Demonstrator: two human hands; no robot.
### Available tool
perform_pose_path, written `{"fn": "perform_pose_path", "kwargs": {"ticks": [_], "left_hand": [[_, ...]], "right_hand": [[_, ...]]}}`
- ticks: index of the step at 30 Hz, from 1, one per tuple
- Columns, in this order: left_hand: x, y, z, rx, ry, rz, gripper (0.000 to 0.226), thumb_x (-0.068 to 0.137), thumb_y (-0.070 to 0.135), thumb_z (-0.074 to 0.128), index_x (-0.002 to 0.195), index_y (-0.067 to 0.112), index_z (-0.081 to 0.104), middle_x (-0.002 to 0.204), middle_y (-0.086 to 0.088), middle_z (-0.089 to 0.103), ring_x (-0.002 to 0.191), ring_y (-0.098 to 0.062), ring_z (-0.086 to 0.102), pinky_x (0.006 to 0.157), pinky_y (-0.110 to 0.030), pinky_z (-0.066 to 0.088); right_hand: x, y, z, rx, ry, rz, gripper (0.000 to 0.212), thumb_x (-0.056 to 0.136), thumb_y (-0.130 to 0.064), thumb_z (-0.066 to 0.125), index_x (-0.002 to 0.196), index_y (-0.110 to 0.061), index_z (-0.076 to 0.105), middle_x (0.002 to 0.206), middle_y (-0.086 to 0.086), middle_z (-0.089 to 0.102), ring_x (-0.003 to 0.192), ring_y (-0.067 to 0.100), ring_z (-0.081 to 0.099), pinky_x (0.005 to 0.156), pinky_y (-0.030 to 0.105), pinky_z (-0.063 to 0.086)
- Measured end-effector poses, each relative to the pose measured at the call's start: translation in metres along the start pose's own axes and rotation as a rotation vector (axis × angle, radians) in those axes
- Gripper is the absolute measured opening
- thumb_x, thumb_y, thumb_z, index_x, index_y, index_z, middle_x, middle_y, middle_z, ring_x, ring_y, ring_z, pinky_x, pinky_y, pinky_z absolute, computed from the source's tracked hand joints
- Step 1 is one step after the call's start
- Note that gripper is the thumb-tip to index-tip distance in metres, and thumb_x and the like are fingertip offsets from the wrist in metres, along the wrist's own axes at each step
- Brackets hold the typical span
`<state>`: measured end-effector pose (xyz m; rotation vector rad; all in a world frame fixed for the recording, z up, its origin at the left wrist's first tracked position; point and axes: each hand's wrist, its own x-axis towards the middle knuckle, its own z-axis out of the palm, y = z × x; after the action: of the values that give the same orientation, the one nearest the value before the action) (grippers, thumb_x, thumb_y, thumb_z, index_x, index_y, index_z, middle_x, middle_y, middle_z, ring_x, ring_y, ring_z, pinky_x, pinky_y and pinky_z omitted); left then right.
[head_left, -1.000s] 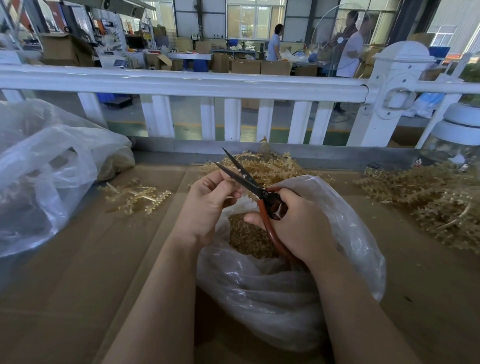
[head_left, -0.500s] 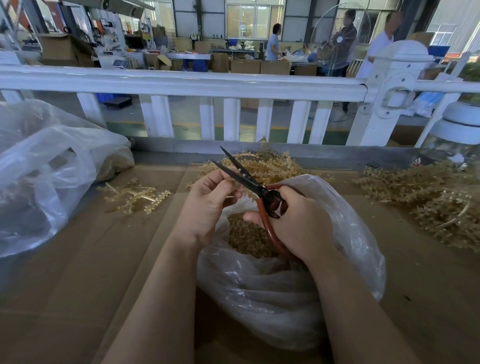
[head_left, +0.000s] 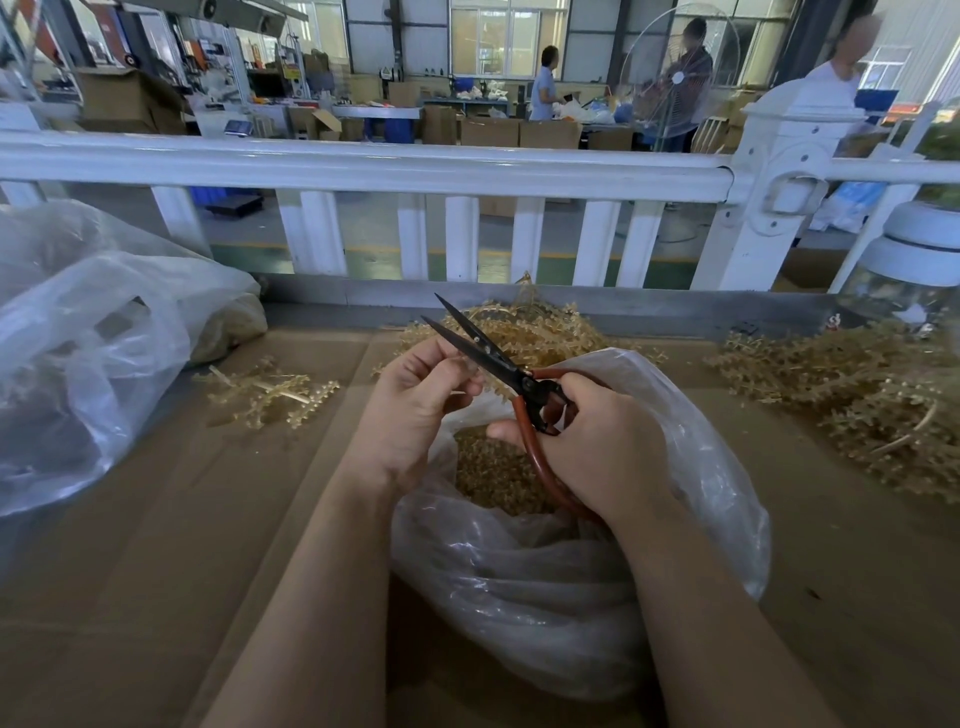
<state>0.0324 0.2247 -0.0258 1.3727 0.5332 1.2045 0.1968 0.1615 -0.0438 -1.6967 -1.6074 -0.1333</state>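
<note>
Here is the person's bare left hand (head_left: 415, 410), uncovered from fingers to wrist, with creases across the knuckles and faint tendon lines on its back. The bare right hand (head_left: 602, 447) is uncovered as well, broad-backed and smooth. Both wrists are bare. The left forearm (head_left: 322, 597) is bare skin right down to the bottom edge of the view, and the right forearm (head_left: 701, 613) is bare along its whole visible length too.
</note>
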Motion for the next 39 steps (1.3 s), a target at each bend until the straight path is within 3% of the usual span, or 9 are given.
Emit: {"fn": "perform_pose_path", "kwargs": {"ticks": [3, 15, 21, 26, 31, 35, 39], "left_hand": [[-0.0003, 0.0002, -0.0008, 0.012, -0.002, 0.005, 0.026, 0.096, -0.001, 0.051, 0.080, 0.015, 0.064, 0.070, 0.001, 0.057, 0.068, -0.010, 0.050, 0.070, -0.019, 0.046], [-0.0030, 0.0038, 0.0032, 0.065, 0.041, 0.007, 0.016, 0.095, -0.001, 0.053, 0.088, 0.011, 0.062, 0.071, 0.000, 0.054, 0.068, -0.011, 0.048, 0.072, -0.023, 0.044], [-0.0041, 0.0055, 0.0046, 0.074, 0.053, 0.009, 0.014, 0.095, -0.001, 0.052, 0.089, 0.008, 0.061, 0.071, -0.003, 0.051, 0.068, -0.012, 0.047, 0.072, -0.025, 0.043], [-0.0048, 0.0064, 0.0053, 0.081, 0.050, 0.017, 0.007, 0.095, 0.001, 0.053, 0.094, 0.004, 0.059, 0.072, -0.003, 0.051, 0.068, -0.012, 0.047, 0.071, -0.023, 0.044], [-0.0037, 0.0054, 0.0042, 0.073, 0.056, 0.021, 0.006, 0.095, -0.001, 0.053, 0.097, 0.001, 0.058, 0.071, -0.002, 0.051, 0.067, -0.011, 0.047, 0.072, -0.025, 0.043], [-0.0030, 0.0039, 0.0024, 0.071, 0.061, 0.010, 0.008, 0.096, 0.003, 0.054, 0.092, 0.006, 0.060, 0.073, 0.000, 0.054, 0.068, -0.010, 0.049, 0.071, -0.023, 0.046], [-0.0020, 0.0038, 0.0002, 0.009, 0.096, -0.018, 0.021, 0.096, 0.003, 0.053, 0.083, 0.017, 0.060, 0.069, 0.003, 0.056, 0.065, -0.010, 0.051, 0.065, -0.019, 0.048]], "right_hand": [[-0.0002, -0.0011, 0.0003, 0.026, -0.009, 0.021, 0.091, 0.060, -0.103, 0.030, 0.098, -0.031, 0.069, 0.074, -0.028, 0.051, 0.069, -0.004, 0.049, 0.064, 0.005, 0.032], [-0.0004, -0.0033, -0.0044, 0.056, -0.028, 0.006, 0.087, 0.063, -0.098, 0.037, 0.101, -0.029, 0.072, 0.078, -0.027, 0.055, 0.069, -0.005, 0.050, 0.065, 0.002, 0.032], [-0.0009, -0.0034, -0.0060, 0.059, -0.032, -0.019, 0.079, 0.066, -0.093, 0.043, 0.095, -0.025, 0.072, 0.077, -0.022, 0.063, 0.071, 0.000, 0.059, 0.068, 0.016, 0.051], [-0.0010, -0.0037, -0.0060, 0.061, -0.024, -0.030, 0.079, 0.066, -0.092, 0.043, 0.094, -0.024, 0.072, 0.078, -0.025, 0.059, 0.072, -0.001, 0.058, 0.069, 0.014, 0.048], [0.0001, -0.0006, -0.0042, 0.059, -0.028, -0.025, 0.080, 0.065, -0.092, 0.044, 0.096, -0.024, 0.072, 0.081, -0.017, 0.069, 0.074, 0.002, 0.062, 0.070, 0.017, 0.052], [-0.0008, -0.0014, -0.0031, 0.098, -0.044, 0.013, 0.082, 0.061, -0.095, 0.043, 0.098, -0.028, 0.072, 0.077, -0.022, 0.064, 0.072, -0.001, 0.061, 0.067, 0.012, 0.049], [-0.0001, -0.0019, -0.0045, 0.322, -0.066, 0.164, 0.070, 0.056, -0.095, 0.052, 0.081, -0.031, 0.068, 0.070, -0.020, 0.068, 0.071, -0.002, 0.065, 0.057, 0.008, 0.047]]}}
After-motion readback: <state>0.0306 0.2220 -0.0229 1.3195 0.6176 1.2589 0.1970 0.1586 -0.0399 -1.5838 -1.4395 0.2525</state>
